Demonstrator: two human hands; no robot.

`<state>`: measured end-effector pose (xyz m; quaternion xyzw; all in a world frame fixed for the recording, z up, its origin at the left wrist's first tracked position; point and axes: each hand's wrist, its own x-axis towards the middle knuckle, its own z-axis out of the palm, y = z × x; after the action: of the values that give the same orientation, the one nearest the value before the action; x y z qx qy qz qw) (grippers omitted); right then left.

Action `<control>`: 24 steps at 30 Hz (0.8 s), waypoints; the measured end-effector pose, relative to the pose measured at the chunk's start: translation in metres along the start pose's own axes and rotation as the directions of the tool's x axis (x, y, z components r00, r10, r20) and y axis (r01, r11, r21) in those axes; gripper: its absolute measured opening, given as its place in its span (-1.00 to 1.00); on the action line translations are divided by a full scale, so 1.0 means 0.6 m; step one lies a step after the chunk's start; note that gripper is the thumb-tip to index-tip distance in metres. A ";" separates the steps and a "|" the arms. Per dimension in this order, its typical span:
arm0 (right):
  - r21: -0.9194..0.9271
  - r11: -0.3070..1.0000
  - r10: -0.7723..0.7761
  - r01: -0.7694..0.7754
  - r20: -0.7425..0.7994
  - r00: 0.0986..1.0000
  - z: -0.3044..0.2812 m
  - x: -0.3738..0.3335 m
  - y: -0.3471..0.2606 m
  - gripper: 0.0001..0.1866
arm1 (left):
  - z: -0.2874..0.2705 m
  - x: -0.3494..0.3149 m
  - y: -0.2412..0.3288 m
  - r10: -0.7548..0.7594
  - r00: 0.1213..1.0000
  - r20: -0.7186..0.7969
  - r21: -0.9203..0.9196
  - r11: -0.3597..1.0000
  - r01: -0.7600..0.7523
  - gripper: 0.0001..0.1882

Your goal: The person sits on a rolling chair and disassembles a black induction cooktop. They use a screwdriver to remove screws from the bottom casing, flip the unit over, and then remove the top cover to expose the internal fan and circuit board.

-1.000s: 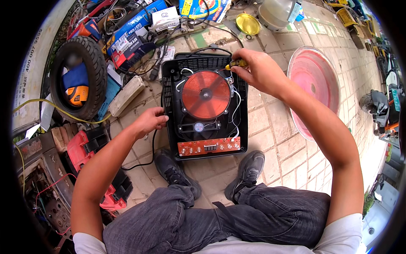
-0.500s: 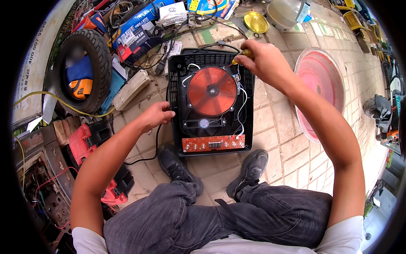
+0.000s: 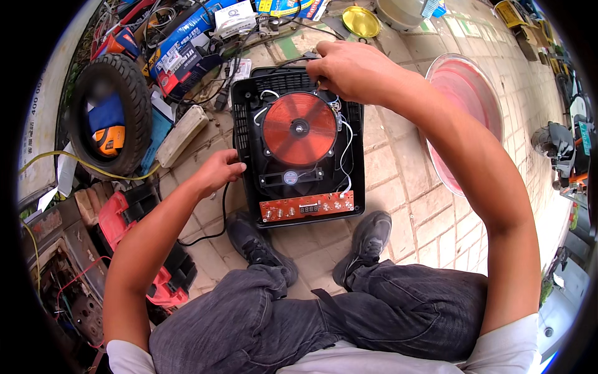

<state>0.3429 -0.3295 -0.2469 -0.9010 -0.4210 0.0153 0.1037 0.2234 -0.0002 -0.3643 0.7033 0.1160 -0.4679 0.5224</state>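
An opened induction cooker's black housing (image 3: 357,168) lies on the paving in front of my feet. A round copper-coloured coil (image 3: 283,128) sits inside it, with white wires around it. Along the near edge runs an orange control board (image 3: 283,212) with a small display. My left hand (image 3: 218,171) is closed at the housing's left rim, thumb towards the casing. Over the far right part, just beyond the coil, my right hand (image 3: 342,70) is closed round a screwdriver; its yellow handle shows in the earlier picture, and the fingers mostly hide it now.
A pink-red basin (image 3: 464,93) stands at the right. A tyre (image 3: 140,112), a white power strip (image 3: 182,135) and cluttered boxes lie at the left and far left. A red and black toolbox (image 3: 118,218) is beside my left arm. A yellow lid (image 3: 361,22) lies at the far side.
My right hand has moved left along the far edge of the coil and turned, covering the screwdriver. The left hand stays at the housing's rim. The view has shifted slightly.
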 end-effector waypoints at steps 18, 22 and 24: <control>0.098 0.979 0.175 -0.180 0.061 0.983 -0.003 0.003 -0.009 -0.74 | -0.045 -0.001 0.103 0.252 0.961 -0.113 0.819 0.572 -0.054 -0.64; 0.065 0.966 0.237 -0.249 0.154 0.959 -0.017 0.012 -0.024 -0.74 | -0.021 0.046 0.195 0.522 0.853 0.009 0.740 0.571 -0.357 -0.78; 0.055 0.969 0.228 -0.241 0.174 0.958 -0.014 0.009 -0.019 -0.70 | 0.026 0.077 0.241 0.600 0.797 0.064 0.722 0.523 -0.452 -0.78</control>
<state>0.3390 -0.3195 -0.2363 -0.9355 -0.3174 0.1185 0.0999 0.3337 -0.0903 -0.3100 0.8903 -0.2413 -0.2236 0.3148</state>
